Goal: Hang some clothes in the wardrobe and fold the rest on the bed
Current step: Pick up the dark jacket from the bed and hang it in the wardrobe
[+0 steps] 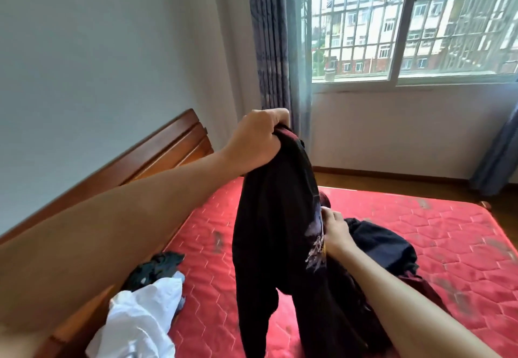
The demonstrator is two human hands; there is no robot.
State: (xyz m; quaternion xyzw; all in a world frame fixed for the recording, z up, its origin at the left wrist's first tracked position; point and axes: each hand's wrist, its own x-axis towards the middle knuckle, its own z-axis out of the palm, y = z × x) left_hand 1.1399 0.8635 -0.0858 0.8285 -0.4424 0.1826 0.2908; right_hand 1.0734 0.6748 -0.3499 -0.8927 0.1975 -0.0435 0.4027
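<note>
A black garment (274,226) with a pale print on its side hangs above the red quilted mattress (420,234). My left hand (258,136) holds its top edge bunched in a fist, raised high. My right hand (336,231) pinches the garment's right edge by the print, lower down. A dark navy garment (384,242) lies crumpled on the mattress just behind my right hand, with a maroon piece (420,287) beside it. At the left edge of the bed lie a white garment (140,318) and a dark green patterned one (157,268).
A wooden headboard (157,156) runs along the white wall on the left. Grey-blue curtains (274,49) hang beside a large barred window (406,21) beyond the bed. Wooden floor (420,186) shows past the mattress's far edge.
</note>
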